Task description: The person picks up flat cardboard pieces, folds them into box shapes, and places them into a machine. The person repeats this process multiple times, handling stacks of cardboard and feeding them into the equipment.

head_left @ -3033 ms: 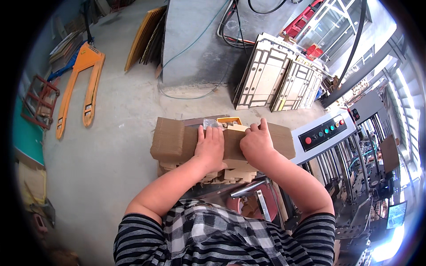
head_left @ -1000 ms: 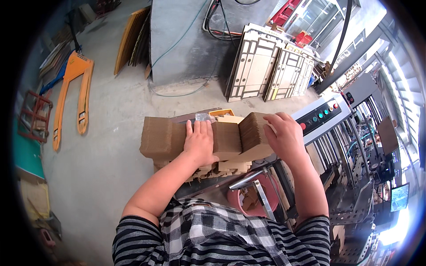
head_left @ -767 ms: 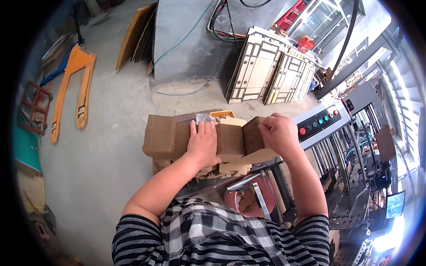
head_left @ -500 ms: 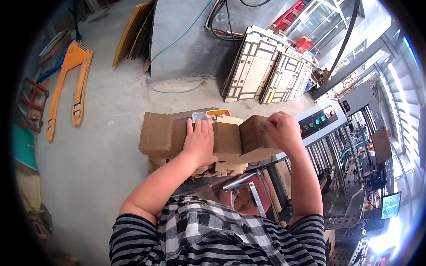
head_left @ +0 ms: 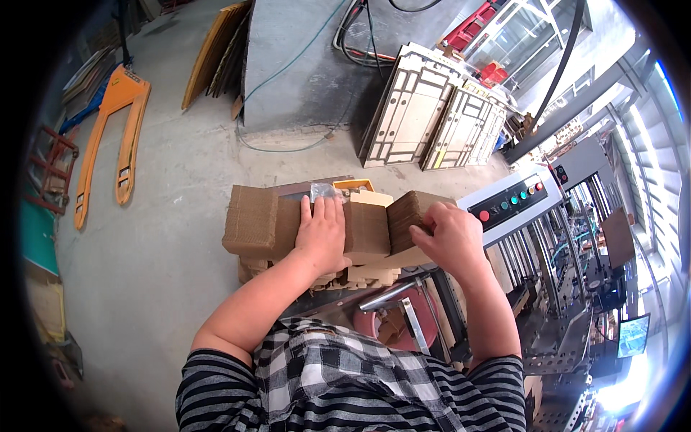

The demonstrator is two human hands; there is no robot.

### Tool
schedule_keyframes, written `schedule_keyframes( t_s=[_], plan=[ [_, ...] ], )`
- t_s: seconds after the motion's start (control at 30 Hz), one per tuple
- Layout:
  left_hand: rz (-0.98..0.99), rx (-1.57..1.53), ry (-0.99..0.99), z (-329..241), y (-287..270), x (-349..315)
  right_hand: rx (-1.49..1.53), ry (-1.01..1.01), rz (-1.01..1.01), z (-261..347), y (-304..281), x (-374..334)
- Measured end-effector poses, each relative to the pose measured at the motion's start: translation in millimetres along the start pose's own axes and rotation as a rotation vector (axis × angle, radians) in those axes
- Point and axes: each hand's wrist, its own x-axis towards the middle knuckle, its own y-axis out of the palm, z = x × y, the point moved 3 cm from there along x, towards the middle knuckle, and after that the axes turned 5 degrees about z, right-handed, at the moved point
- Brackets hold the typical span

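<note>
A row of brown cardboard pieces packed in tight blocks lies in front of me: a left block (head_left: pixel 248 219), a middle block (head_left: pixel 366 229) and a right block (head_left: pixel 410 216). My left hand (head_left: pixel 322 234) lies flat across the cardboard between the left and middle blocks, fingers stretched out and slightly apart. Over the near right part of the right block, my right hand (head_left: pixel 452 234) has its fingers curled together. What its fingertips pinch, if anything, is hidden. A clear plastic bag (head_left: pixel 324 190) sits just beyond my left fingertips, beside a yellow box (head_left: pixel 353 184).
To the right stands a machine with a button panel (head_left: pixel 507 204) and rollers. A reddish bin (head_left: pixel 425 317) with cardboard scraps is below the blocks. An orange pallet jack (head_left: pixel 128 93) stands on the floor at left. Pale patterned boards (head_left: pixel 410 108) lean at the back.
My right hand has moved left and nearer to me over the right block, its fingers still curled. My left hand stays flat on the cardboard. The view has shifted slightly.
</note>
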Motion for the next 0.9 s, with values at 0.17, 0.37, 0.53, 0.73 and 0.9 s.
schedule_keyframes(
  t_s=[0.17, 0.37, 0.53, 0.73, 0.9],
  plan=[
    [-0.005, -0.012, 0.005, 0, 1, 0, -0.164, -0.002, 0.114, 5, 3, 7],
    [0.003, -0.022, 0.008, -2, -3, 0, -0.256, -0.054, 0.175, 7, 4, 14],
    [-0.008, -0.035, 0.009, 0, -3, -1, -0.098, -0.011, 0.075, -26, -3, 6],
    [0.029, -0.04, -0.028, 1, -2, 0, -0.075, 0.332, -0.131, -95, -4, -12],
    [0.063, -0.041, -0.026, -2, -1, 3, 1.217, 0.32, -0.084, -155, 73, -23]
  ],
)
